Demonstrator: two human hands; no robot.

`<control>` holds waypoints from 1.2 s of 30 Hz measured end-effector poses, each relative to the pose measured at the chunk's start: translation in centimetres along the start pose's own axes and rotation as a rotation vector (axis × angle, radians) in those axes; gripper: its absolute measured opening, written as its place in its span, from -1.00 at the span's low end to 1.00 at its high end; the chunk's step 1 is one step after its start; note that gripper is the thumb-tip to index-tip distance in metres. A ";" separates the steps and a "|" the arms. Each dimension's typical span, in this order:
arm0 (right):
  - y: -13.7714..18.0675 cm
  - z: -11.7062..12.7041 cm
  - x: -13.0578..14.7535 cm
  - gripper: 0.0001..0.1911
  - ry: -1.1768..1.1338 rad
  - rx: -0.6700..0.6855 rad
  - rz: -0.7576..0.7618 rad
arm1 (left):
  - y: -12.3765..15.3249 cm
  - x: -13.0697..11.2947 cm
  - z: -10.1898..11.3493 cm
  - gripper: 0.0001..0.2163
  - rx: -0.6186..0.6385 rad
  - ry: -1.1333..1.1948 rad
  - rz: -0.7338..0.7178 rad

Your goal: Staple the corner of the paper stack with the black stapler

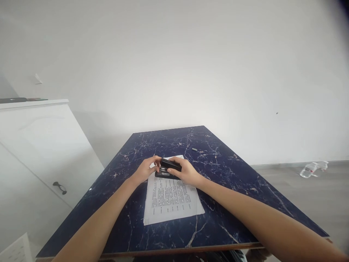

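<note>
A black stapler (169, 169) is over the top part of a stack of printed paper sheets (171, 203). My right hand (188, 172) is wrapped round its rear end, thumb along the near side. At the stapler's front end, the curled fingers and thumb of my left hand (145, 169) grip it. Between the stapler's upper arm and its base a gap shows, with metal parts inside. My left fingertips are partly hidden, and the hands cover the upper edge of the sheets.
A small greyish strip (194, 149) lies on the dark blue marbled table (223, 218), beyond my right hand. To the left stands a white cabinet (46, 145) with a dark handle (59, 187). Clear plastic bottles (309, 170) are on the floor at right. A white wall rises behind the table.
</note>
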State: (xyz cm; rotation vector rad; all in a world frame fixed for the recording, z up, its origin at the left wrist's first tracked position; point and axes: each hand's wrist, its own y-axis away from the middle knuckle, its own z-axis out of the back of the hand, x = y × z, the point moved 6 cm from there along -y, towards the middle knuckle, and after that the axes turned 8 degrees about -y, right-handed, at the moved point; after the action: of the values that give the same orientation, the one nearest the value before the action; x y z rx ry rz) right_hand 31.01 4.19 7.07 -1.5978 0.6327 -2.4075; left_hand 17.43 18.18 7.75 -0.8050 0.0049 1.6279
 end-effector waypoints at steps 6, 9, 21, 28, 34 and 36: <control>-0.1 0.1 0.1 -0.58 -0.019 -0.007 -0.012 | -0.1 -0.4 0.1 -0.79 -0.017 -0.013 0.042; -0.2 0.5 0.4 -0.61 0.002 0.032 0.039 | -0.2 -0.4 -0.1 -0.80 0.024 0.027 0.037; -0.2 2.2 -0.6 -0.61 -0.123 -0.020 -0.068 | 0.2 1.3 0.8 -0.58 0.024 0.357 0.077; -0.2 0.8 0.2 -0.59 -0.309 0.054 -0.065 | 0.2 0.1 -0.3 -0.41 0.092 0.288 0.071; -0.1 0.2 0.8 -0.60 -0.350 0.038 -0.075 | 0.1 -0.8 -0.7 -0.59 0.100 0.201 0.016; -0.2 0.5 0.9 -0.61 -0.333 0.052 -0.080 | 0.1 -0.8 -0.8 -0.61 0.104 0.192 0.017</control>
State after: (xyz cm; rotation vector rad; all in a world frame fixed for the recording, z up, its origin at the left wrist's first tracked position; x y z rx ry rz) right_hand 31.08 3.90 8.02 -1.9723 0.4480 -2.1145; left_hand 17.77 17.08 7.52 -0.8800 0.2315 1.5476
